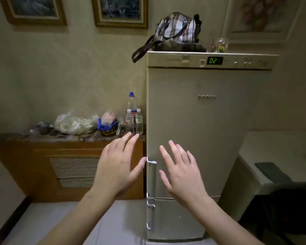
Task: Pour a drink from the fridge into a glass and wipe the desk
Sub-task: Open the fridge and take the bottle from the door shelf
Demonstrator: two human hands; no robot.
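A tall beige fridge (201,124) stands in front of me with both doors closed and a green "02" on its display. Its upper door handle (151,175) runs down the left edge. My left hand (117,167) is raised with fingers spread, its thumb close to the top of that handle. My right hand (180,170) hovers flat before the upper door, fingers straight, holding nothing. No glass or cloth shows.
A wooden radiator cabinet (69,167) stands left of the fridge, its top crowded with clear plastic bottles (134,121), a filled plastic bag (74,124) and a bowl. A plaid bag (177,30) lies on the fridge top. A white counter (276,156) is at right.
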